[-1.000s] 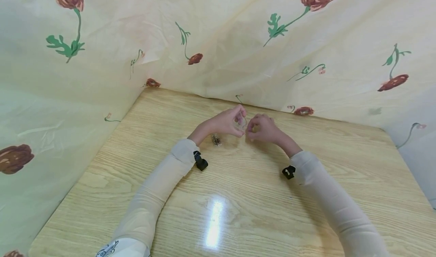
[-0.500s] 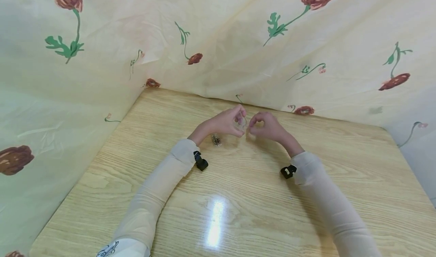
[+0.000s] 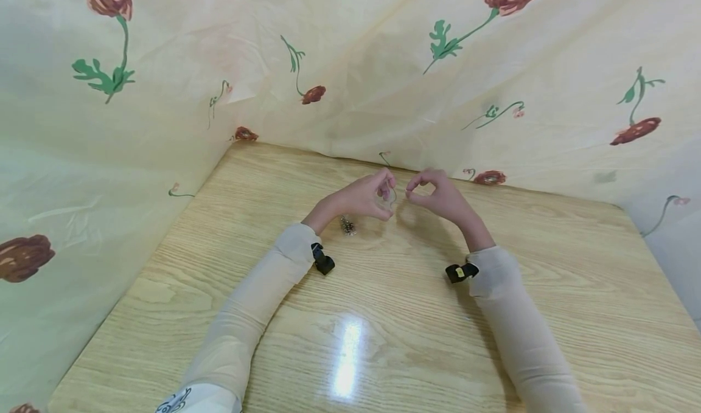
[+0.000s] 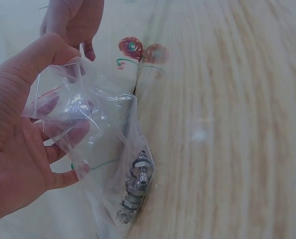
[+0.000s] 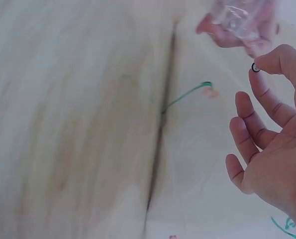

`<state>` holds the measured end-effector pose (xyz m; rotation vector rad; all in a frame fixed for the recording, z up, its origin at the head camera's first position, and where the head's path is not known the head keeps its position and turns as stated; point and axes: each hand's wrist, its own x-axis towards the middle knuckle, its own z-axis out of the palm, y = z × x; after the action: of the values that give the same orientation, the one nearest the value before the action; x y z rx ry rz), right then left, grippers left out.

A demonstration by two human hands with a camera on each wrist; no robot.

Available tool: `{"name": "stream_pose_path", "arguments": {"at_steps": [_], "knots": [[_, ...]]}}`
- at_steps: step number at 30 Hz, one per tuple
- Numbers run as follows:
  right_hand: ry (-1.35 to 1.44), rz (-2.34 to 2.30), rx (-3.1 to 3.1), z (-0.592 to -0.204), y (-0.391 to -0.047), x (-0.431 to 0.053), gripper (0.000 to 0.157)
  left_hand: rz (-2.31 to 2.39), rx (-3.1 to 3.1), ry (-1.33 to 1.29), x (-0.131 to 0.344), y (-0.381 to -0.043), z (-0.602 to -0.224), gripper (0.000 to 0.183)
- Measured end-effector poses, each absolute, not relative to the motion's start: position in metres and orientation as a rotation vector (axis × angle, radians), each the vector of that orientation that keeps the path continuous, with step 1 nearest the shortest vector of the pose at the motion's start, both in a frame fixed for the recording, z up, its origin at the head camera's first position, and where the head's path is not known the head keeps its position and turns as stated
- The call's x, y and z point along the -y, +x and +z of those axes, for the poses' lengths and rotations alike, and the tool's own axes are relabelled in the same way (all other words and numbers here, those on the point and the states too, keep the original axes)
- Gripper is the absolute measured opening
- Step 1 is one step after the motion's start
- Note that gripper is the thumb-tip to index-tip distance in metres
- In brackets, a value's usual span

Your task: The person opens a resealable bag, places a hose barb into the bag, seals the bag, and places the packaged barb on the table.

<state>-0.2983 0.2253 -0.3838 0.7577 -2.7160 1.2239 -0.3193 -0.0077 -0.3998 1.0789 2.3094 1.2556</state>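
In the left wrist view, a clear plastic bag [image 4: 108,112] hangs from my left hand [image 3: 358,197], its top gripped between thumb and fingers. Several small silver metal fittings [image 4: 134,191] are bunched low in the bag; in the head view this metal cluster [image 3: 347,225] shows just below my left wrist. My right hand [image 3: 442,201] is a short way to the right of the bag. Between its thumb and index fingertips it pinches a tiny round piece [image 5: 255,67] with a dark ring and pale centre. The other fingers of that hand are loosely bent.
Both hands are over the far part of a glossy wood-grain table [image 3: 394,315]. A cream floral cloth [image 3: 356,66] hangs right behind the table's back edge and along the left side. Black straps with small mounts [image 3: 323,260] sit on both wrists.
My right hand has moved away from the left hand, to the right and slightly farther back, its thumb and index finger still pinched. My left hand stays nearly where it was with the bag.
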Motion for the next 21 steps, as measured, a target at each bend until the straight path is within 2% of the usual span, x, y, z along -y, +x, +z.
{"name": "stream_pose_path", "arguments": {"at_steps": [9,13,21], "knots": [[0.763,1.270,2.639,-0.355,-0.277,-0.213,0.008,1.230,-2.323,1.091,0.006,-0.319,-0.398,0.054],[0.761,1.274,2.621,-0.364,-0.285,-0.218,0.008,1.216,-2.325,1.098,0.006,-0.319,-0.399,0.058],[0.777,1.222,2.610,-0.361,-0.280,-0.216,0.006,1.215,-2.308,1.092,0.007,-0.319,-0.400,0.060]]}}
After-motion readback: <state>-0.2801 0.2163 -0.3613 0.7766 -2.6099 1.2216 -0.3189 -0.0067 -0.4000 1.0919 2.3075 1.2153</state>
